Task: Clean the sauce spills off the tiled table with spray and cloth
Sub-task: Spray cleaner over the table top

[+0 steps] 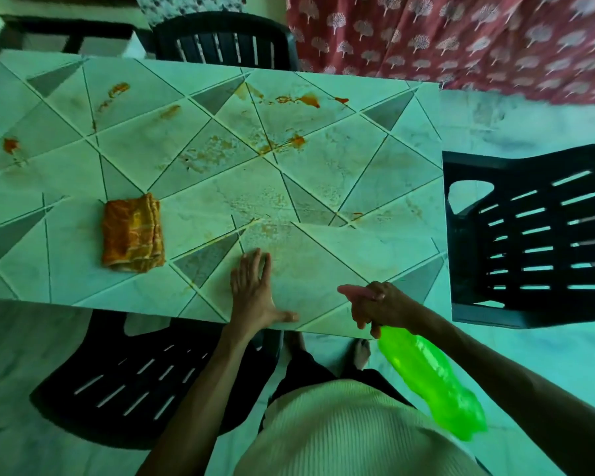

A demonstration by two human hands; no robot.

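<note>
We look down on a tiled table (pixel 323 187) marked with orange-red sauce spills (pixel 303 99), thickest along the far side, with fainter smears toward the middle. Our left hand (pixel 251 293) lies flat on the tiles at the near edge, fingers straight and thumb spread, holding nothing. Just beside it, our right hand (pixel 375 307) is wrapped around the top of a bright green spray bottle (pixel 426 379). Its pink nozzle points left over the table, while its body angles back past the table edge toward us. A folded orange cloth (pixel 133 233), stained, lies on the table to the left, well apart from both hands. Dark slatted chairs stand at the right (pixel 536 235), at the far side (pixel 220 39), and under the near edge (pixel 128 379). A red patterned fabric (pixel 461 39) hangs beyond the table.
</note>
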